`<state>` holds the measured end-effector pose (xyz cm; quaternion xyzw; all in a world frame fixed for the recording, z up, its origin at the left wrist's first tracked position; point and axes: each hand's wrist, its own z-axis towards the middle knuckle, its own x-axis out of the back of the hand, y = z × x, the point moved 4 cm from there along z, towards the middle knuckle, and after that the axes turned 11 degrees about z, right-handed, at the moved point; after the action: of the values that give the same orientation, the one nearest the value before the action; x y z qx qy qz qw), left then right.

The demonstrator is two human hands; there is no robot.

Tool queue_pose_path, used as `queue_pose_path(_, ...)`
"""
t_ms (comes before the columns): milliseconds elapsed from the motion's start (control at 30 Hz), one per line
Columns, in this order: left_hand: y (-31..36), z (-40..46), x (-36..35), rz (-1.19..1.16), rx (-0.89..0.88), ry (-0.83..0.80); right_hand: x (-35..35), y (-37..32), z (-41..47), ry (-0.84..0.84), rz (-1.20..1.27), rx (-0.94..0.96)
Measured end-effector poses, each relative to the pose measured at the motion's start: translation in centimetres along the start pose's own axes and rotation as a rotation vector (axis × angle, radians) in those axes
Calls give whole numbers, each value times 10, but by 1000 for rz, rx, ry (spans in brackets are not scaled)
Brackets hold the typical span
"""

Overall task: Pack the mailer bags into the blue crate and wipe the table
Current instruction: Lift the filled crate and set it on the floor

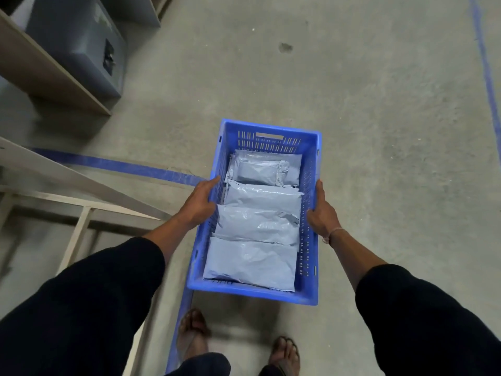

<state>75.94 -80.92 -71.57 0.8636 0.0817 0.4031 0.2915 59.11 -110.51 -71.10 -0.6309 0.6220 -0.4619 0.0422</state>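
A blue slatted crate (271, 130) hangs in front of me above the concrete floor, its long axis running away from me. Several grey mailer bags (257, 223) lie flat inside it in an overlapping row from near end to far end. My left hand (199, 203) grips the left long rim, thumb inside the crate and fingers over the outside. My right hand (322, 210) grips the right long rim, with a thin bracelet at the wrist. Both sleeves are dark.
A pale table frame (81, 185) slants along the left, close to my left arm. Further back left stands a shelf unit holding a grey box (78, 44). Blue tape lines (119, 165) cross the floor. My sandalled feet (193, 335) are below the crate.
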Motion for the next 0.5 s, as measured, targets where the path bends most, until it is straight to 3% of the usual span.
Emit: queue_pose_path(500,-43,66,-62,-16,-31,-40,-47,60,70,45,-2,-24)
